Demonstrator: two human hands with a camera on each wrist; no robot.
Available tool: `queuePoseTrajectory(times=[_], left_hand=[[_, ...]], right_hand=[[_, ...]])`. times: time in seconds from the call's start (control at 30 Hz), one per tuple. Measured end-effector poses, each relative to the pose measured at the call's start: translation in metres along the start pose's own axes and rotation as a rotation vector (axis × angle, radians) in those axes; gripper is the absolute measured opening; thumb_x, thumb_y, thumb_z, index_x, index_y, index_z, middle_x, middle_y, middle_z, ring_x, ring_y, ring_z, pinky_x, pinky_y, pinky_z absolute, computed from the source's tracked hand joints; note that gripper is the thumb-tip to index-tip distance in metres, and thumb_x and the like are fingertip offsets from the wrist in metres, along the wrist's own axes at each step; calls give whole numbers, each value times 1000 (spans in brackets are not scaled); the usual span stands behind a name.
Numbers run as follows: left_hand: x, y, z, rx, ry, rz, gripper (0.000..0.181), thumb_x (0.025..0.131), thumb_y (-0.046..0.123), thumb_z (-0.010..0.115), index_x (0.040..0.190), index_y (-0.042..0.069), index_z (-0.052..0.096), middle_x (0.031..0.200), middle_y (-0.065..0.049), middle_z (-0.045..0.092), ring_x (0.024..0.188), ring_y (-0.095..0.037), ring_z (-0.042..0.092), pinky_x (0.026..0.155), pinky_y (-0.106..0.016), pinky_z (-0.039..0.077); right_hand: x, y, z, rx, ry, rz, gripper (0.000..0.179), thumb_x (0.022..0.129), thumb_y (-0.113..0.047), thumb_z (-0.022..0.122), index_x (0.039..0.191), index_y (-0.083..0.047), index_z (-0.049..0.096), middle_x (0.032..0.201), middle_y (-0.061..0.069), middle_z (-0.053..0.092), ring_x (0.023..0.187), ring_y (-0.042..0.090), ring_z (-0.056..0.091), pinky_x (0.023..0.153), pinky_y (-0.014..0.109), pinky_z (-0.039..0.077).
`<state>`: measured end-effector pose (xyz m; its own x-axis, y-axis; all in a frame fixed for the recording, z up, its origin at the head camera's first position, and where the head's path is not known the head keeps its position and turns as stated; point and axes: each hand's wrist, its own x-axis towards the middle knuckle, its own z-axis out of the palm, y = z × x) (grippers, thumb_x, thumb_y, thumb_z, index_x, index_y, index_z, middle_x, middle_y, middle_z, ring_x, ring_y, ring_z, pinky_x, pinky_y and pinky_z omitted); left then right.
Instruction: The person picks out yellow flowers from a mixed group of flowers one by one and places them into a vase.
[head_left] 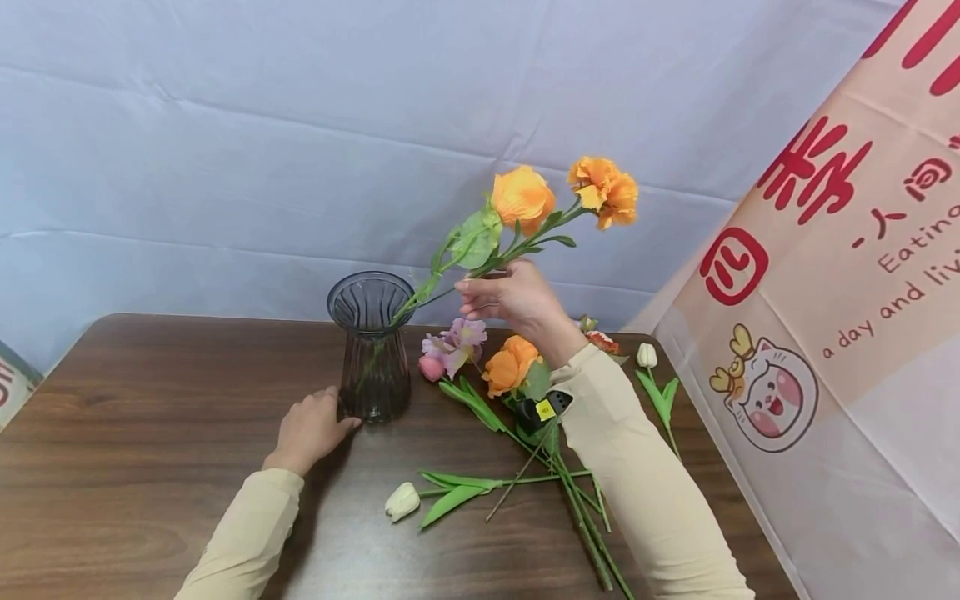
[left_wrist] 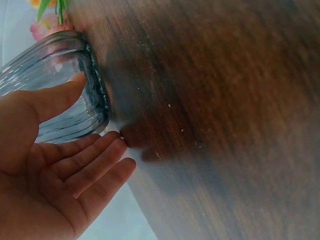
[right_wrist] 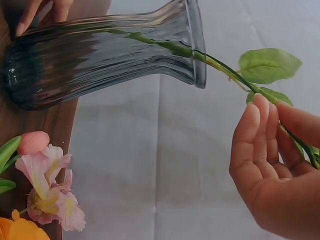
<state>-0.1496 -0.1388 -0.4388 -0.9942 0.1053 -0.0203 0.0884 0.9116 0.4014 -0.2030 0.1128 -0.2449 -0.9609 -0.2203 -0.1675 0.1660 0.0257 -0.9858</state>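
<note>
My right hand pinches the green stems of an orange rose and a ruffled orange carnation above the table. The stems slant down to the left through the mouth of a ribbed, smoky glass vase, and their lower part shows through the glass. Upright on the wooden table, the vase has my left hand at its base. In the left wrist view, the thumb overlaps the glass while the other fingers reach fairly straight beside the base.
Right of the vase lie a pink-purple flower, a pink bud and another orange rose. A white tulip lies nearer the front, a second white tulip at the right edge. A pale cloth wall rises behind the table.
</note>
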Motion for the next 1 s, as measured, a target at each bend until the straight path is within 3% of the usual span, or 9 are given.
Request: queuePoseTrajectory(times=[0.3,0.47,0.7,1.0], left_hand=[[-1,1,-2,-4,4,-1,53,81,28,69,110,-14,53,96,-30,60,81,-46,58,65,-53,48],[-1,0,-1,-3,6,1,54,81,28,69,110,-14,52,97,-30,60,82,-46,58,65,-53,48],[-2,1,0,-2,-3,0,57,81,27,69,114,-15,50,100,-31,59,84,-46,58,68,-54,48],[-1,1,0,3,-5,-7,57,81,28,69,114,-14,51,98,-31,59,83,-46,58,67,-53,48]], right_hand=[[5,8,12,4,-22,-23,14,86,1,60,98,6,56,68,10,63,56,19,61,59,32,54],[7,14,18,-8,-29,-31,14,86,3,59,97,10,57,64,10,62,52,17,60,57,30,54],[6,21,21,-61,-47,-57,16,86,5,58,100,12,57,65,11,61,52,17,60,59,35,54],[3,27,16,-157,-125,35,22,87,2,58,107,10,59,72,13,61,57,19,60,62,35,54]])
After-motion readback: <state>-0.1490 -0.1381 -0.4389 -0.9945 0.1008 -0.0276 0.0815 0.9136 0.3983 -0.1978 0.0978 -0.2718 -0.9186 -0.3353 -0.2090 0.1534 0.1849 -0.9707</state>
